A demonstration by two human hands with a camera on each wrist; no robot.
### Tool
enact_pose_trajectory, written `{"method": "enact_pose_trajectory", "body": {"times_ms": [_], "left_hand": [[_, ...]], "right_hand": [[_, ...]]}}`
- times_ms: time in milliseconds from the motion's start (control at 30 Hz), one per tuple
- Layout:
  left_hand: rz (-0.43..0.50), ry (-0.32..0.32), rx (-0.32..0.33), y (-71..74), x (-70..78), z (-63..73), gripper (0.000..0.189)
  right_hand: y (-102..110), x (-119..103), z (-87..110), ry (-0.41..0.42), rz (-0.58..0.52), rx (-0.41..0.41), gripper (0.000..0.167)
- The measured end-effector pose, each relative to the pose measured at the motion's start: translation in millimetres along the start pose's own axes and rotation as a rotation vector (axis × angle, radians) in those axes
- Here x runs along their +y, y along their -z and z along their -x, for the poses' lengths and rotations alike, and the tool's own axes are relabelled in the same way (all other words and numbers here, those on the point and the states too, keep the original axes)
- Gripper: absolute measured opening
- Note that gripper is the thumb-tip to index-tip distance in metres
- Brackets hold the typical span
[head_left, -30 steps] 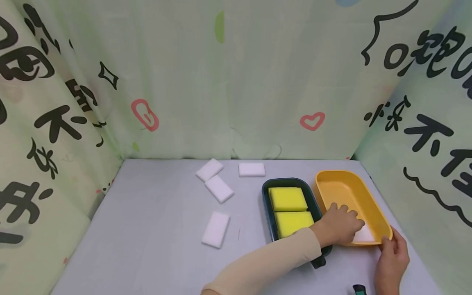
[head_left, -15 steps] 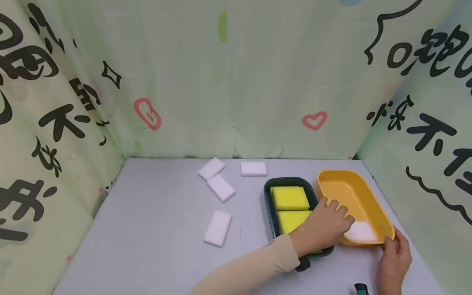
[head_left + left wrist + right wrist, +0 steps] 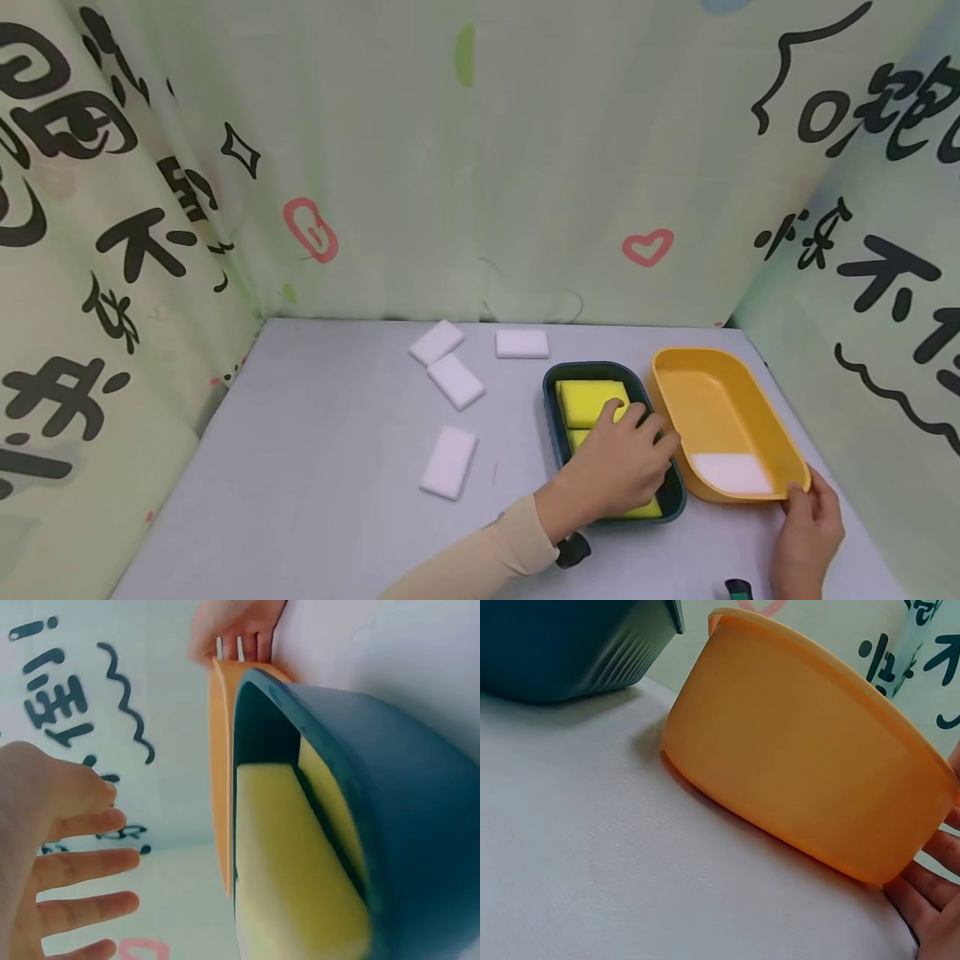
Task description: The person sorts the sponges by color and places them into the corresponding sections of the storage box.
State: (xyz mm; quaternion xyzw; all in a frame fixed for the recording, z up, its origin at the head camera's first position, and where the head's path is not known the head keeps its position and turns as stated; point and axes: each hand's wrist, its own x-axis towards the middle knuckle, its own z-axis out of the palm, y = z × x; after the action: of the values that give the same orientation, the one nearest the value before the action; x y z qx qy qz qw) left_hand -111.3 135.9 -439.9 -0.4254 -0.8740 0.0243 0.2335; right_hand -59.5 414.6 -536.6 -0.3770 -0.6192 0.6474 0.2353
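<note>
While the right hand [image 3: 810, 529] pinches the rim of the yellow basin [image 3: 708, 408], the left hand [image 3: 618, 462], fingers spread and empty, has withdrawn to above the dark basin [image 3: 552, 425] of yellow sponges [image 3: 588, 402], leaving a white block [image 3: 731, 473] at the yellow basin's near end, its placement apparently complete

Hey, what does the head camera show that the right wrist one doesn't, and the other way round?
Only the head view: the left hand, four white rectangular foam-like blocks on the pale tabletop, a fifth white block in the orange rounded-rectangular plastic container, and yellow spongy blocks inside the dark blue-green plastic container.

Only the right wrist view: the ridges low on the dark container's outside.

Both: the two containers, the right hand at the orange one, the tabletop, and the printed curtain.
</note>
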Motion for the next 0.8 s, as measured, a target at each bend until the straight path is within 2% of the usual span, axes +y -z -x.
{"method": "enact_pose_trajectory", "body": {"times_ms": [167, 367, 500, 600, 800], "left_hand": [[0.061, 0.060, -0.017, 4.3, -13.6, 21.3, 0.032], [0.089, 0.125, 0.036, 9.7, -26.1, 45.3, 0.033], [0.137, 0.173, 0.045, 14.9, -31.9, 60.0, 0.032], [0.251, 0.228, 0.023, 18.3, -37.3, 69.9, 0.032], [0.585, 0.373, -0.027, 20.1, -51.3, 87.7, 0.036]], "right_hand": [[1, 2, -0.9, -0.006, -0.002, 0.004, 0.049], [-2, 1, -1.1, -0.025, 0.035, 0.006, 0.049], [-3, 0, -1.9, -0.027, 0.036, 0.009, 0.049], [-3, 1, -2.4, -0.022, 0.022, 0.010, 0.049], [-2, 0, 0.1, -0.030, 0.050, 0.006, 0.049]]}}
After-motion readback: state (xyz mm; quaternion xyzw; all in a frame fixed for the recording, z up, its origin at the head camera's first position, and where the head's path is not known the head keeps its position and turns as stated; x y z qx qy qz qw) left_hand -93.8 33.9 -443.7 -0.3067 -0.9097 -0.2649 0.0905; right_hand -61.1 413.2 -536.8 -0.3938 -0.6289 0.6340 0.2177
